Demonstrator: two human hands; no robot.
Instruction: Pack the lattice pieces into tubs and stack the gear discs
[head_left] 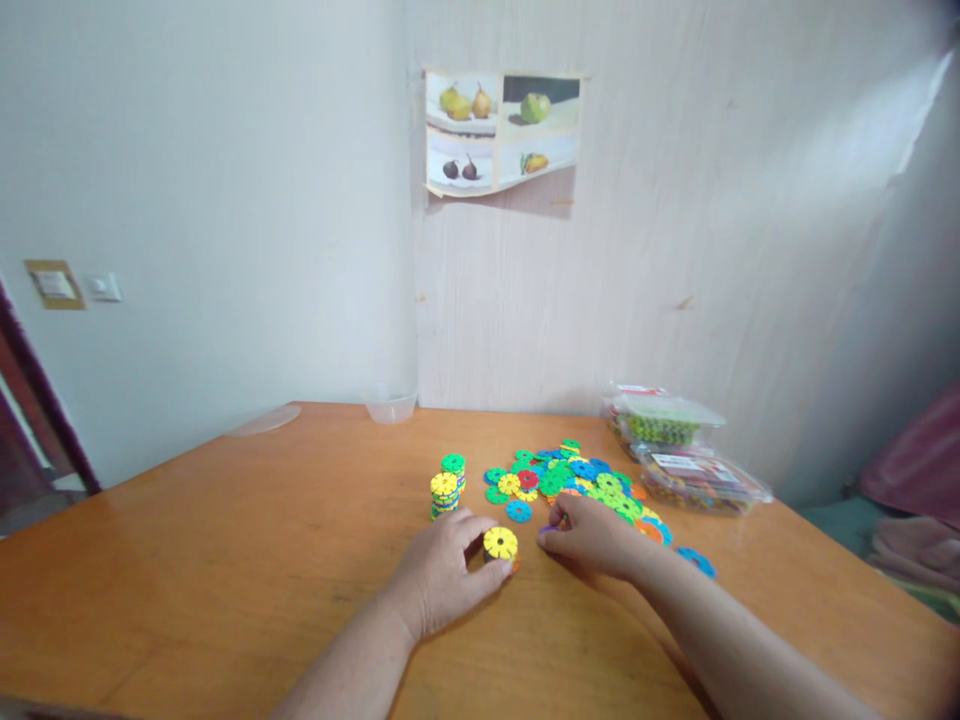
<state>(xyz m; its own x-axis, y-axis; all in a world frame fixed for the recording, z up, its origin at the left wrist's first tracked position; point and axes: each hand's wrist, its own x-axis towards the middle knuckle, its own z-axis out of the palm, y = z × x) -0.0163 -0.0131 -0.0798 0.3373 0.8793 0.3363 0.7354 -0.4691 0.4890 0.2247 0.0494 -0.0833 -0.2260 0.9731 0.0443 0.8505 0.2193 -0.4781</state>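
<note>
My left hand (454,572) curls its thumb and fingers around a short stack of notched plastic discs (500,544), a yellow one on top. In a pinch, my right hand (589,535) holds a purple disc (550,534), mostly hidden by the fingers, just right of that stack. Two taller disc stacks stand behind my left hand, one topped with yellow (444,485) and the other with green (453,464). Beyond my right hand spreads a loose pile of colourful discs (555,480), partly covered by that hand and forearm.
Clear plastic boxes with small colourful pieces (664,425) sit at the table's back right, another box (701,480) in front of them. A clear tub (391,405) and a flat translucent lid (266,420) lie along the back edge. A wall rises behind the wooden table (225,560).
</note>
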